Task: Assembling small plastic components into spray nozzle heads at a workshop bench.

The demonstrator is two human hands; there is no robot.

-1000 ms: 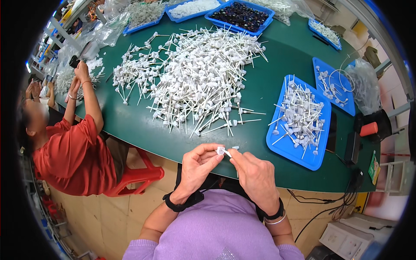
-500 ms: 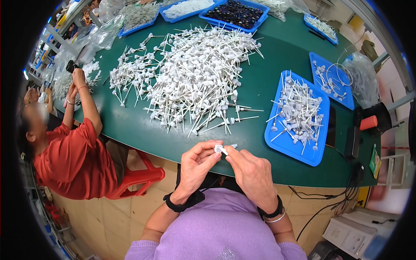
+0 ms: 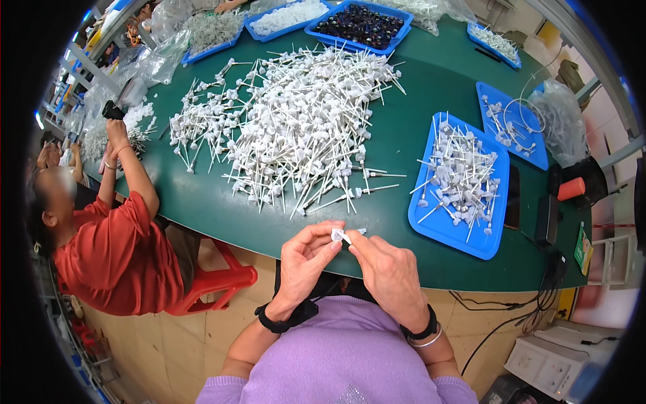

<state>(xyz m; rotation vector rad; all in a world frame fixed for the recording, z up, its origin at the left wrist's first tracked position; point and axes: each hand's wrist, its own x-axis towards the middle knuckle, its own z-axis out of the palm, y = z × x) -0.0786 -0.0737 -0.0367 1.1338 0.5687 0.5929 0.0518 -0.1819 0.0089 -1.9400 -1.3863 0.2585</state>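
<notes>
Our left fingers (image 3: 328, 250) pinch the white cap (image 3: 336, 234), our right fingers (image 3: 361, 250) its stem (image 3: 346, 238): likely light, stiff, best gripped there.

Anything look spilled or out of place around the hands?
Slightly: a small pale scrap lies on the table just beyond the right hand, apart from the heap of white sticks; nothing else stands out.

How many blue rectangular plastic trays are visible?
6: at the back, left tray, middle tray and right tray; far right, one tray; near right, the closest tray and another behind it. More may be hidden.
</notes>
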